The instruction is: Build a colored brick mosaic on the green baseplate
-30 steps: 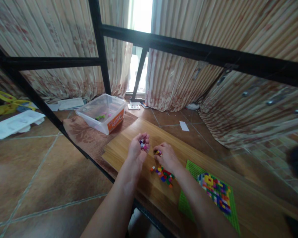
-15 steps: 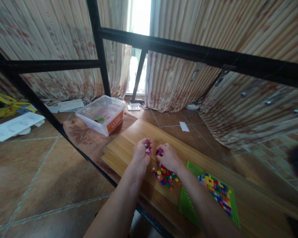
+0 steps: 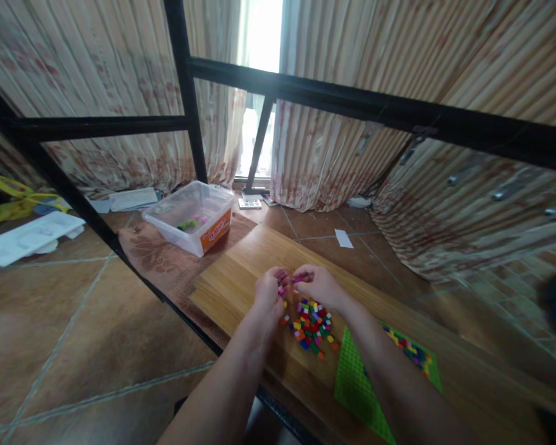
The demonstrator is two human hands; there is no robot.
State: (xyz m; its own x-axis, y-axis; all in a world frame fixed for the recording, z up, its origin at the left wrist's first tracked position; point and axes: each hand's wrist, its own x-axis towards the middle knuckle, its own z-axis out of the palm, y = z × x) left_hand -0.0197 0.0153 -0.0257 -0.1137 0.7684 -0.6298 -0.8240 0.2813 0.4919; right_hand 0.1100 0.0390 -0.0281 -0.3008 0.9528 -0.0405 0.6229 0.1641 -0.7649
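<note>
My left hand [image 3: 269,292] is cupped around a few small pink building bricks [image 3: 281,290], just beyond the loose pile. Close beside it, my right hand [image 3: 319,286] pinches a purple-pink brick [image 3: 297,280] between thumb and fingers. A heap of small coloured bricks [image 3: 311,326] lies on the wooden board [image 3: 231,272] just below both hands. Under my right forearm is a green studded baseplate [image 3: 356,377], partly covered by rows of coloured bricks [image 3: 412,349]. The forearm hides much of those rows.
A clear plastic box [image 3: 189,216] with an orange label stands on a brown cloth [image 3: 143,247] at the left, a few pieces inside. Black metal bars [image 3: 352,102] cross in front of the curtains [image 3: 324,148]. A white tray [image 3: 32,235] lies on the tiled floor.
My right hand has lifted off the heap, uncovering more of it, and has come up beside the left with a purple-pink brick. My left hand has shifted slightly right.
</note>
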